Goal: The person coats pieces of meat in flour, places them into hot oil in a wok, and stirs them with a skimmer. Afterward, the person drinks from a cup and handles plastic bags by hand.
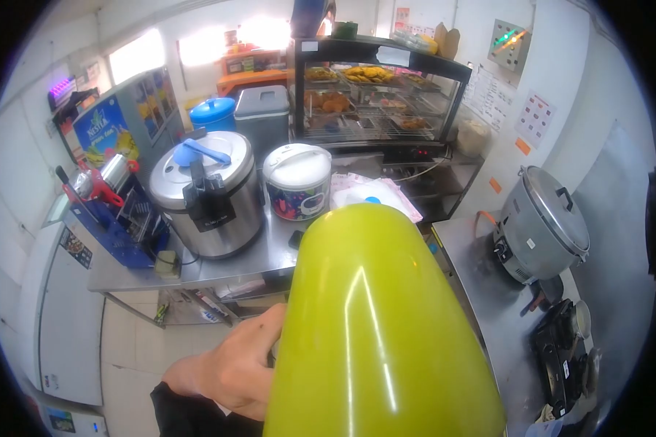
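Note:
A large, glossy yellow-green plastic container (372, 313) fills the lower middle of the view, close to the camera. Its smooth, rounded outside faces me, so its inside and contents are hidden. My left hand (233, 364), coming out of a black sleeve, is curled against the container's left side. The fingertips disappear behind it, and the hand appears closed on its edge. My right hand does not show.
Ahead, a steel table (270, 247) carries a large rice cooker (229, 182), a small patterned cooker (299, 197) and a blue utensil rack (127, 226). Behind stands a glass food warmer (379, 109). At right, a counter (481, 291) holds a big grey cooker (536, 226) and a black stove (557, 357).

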### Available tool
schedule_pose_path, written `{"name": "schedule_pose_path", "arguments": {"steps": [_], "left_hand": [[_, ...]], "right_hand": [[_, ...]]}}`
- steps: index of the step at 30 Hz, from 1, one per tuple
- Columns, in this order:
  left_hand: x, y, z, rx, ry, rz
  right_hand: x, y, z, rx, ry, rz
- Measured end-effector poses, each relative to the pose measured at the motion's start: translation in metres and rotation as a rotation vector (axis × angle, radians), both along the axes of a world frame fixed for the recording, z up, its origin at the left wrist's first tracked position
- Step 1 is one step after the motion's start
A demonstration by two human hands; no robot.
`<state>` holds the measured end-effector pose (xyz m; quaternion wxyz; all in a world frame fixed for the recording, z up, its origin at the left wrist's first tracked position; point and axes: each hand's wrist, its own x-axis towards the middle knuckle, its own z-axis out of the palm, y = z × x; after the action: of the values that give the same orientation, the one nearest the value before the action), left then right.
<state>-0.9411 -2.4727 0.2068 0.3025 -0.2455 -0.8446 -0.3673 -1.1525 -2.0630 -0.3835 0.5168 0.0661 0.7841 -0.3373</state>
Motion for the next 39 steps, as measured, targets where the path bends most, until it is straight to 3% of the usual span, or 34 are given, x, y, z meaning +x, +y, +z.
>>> {"name": "schedule_pose_path", "arguments": {"steps": [3, 8, 10, 12, 14, 23, 28, 34, 39], "left_hand": [[0.000, 0.000, -0.003, 0.021, -0.030, 0.014], [0.005, -0.006, -0.016, 0.098, -0.280, -0.032], [0.003, -0.002, -0.022, 0.310, -0.343, -0.092], [0.002, 0.000, -0.029, 0.472, -0.409, -0.139], [-0.001, -0.002, -0.036, 0.575, -0.474, -0.175], [-0.016, -0.022, -0.061, 0.585, -0.634, -0.134], [-0.033, -0.030, -0.069, 0.570, -0.646, -0.185], [-0.061, -0.032, -0.069, 0.512, -0.727, -0.405], [-0.084, 0.006, -0.063, 0.512, -0.654, -0.630]], "right_hand": [[-0.002, 0.004, -0.013, -0.039, 0.054, 0.031], [0.003, -0.007, 0.018, -0.065, 0.069, 0.012], [-0.002, -0.005, 0.000, -0.077, 0.073, 0.039], [0.008, -0.003, -0.014, -0.226, 0.139, -0.167], [0.006, -0.020, 0.037, -0.010, 0.129, -0.008], [0.030, -0.010, 0.042, 0.027, 0.102, -0.061], [0.078, 0.004, 0.035, 0.022, 0.118, -0.225], [0.171, 0.019, 0.032, 0.045, 0.079, -0.474], [0.262, 0.029, 0.037, 0.092, 0.057, -0.711]]}}
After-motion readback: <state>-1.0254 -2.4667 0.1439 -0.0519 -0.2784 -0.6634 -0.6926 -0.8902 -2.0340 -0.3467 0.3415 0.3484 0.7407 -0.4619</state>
